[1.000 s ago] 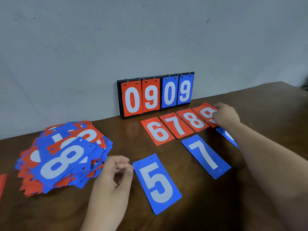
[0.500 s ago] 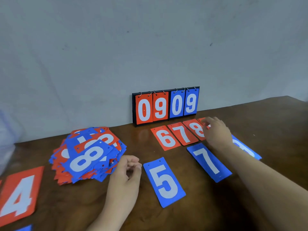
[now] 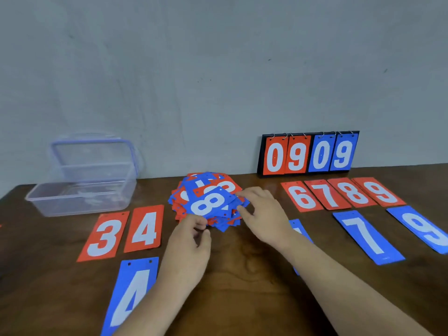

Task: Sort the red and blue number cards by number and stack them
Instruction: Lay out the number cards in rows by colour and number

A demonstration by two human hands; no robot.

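A loose pile of red and blue number cards (image 3: 219,223) lies mid-table with a blue 8 (image 3: 209,202) on top. My right hand (image 3: 263,214) reaches to the pile's right edge, its index fingertip and thumb touching the cards there. My left hand (image 3: 191,243) sits at the pile's front edge with loosely curled fingers and holds nothing. Flat on the table lie red 3 (image 3: 104,236), red 4 (image 3: 145,229), blue 4 (image 3: 133,294), red 6 (image 3: 301,197), red 7 (image 3: 326,194), red 8 (image 3: 352,192), red 9 (image 3: 379,191), blue 7 (image 3: 366,236) and blue 9 (image 3: 424,229). My right forearm covers most of another blue card (image 3: 296,225).
A black flip scoreboard (image 3: 260,154) reading 09 09 leans on the wall at the back right. A clear plastic box (image 3: 82,202), its lid propped behind it, stands at the back left. The table (image 3: 242,275) is dark brown wood.
My right hand left the red 9 and crossed left to the pile. My left hand rose to the pile's front edge. The view swung left, showing the 3, the 4s and the box.
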